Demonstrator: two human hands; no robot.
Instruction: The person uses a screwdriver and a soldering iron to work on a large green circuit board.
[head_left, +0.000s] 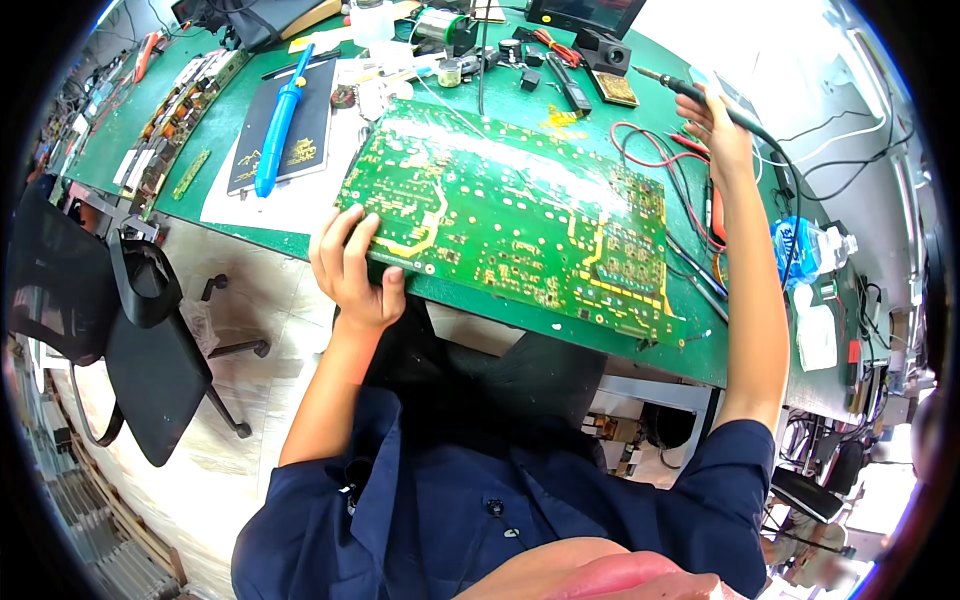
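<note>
Left hand (350, 265): grasping the near left corner of a large green printed circuit board (500, 225), fingers curled onto its left edge, thumb by the near edge. Right hand (722, 130): closed around the handle of a soldering iron (690, 92), raised beyond the board's far right corner. Iron tip points leftward, away from the palm, and is clear of the board; its black cable trails off to the right of the wrist.

Board position: between the two hands, extending rightward from the left fingers to just left of the right forearm. It lies tilted across the near part of the green work surface (712, 355). Upper face carries solder joints and bare yellowish traces; glare whitens its far half.

Beyond the left hand: a blue desoldering pump (280, 130) on a black notebook (322, 105), with white paper (235, 210) beneath. Farther left, a long component-laden circuit assembly (185, 115).

Left of the iron tip: a soldering iron stand (603, 50) with a tray of brass wool (614, 88). Below the right hand: red and black test leads (640, 150). Right of that forearm: a clear bottle with a blue label (797, 252).
</note>
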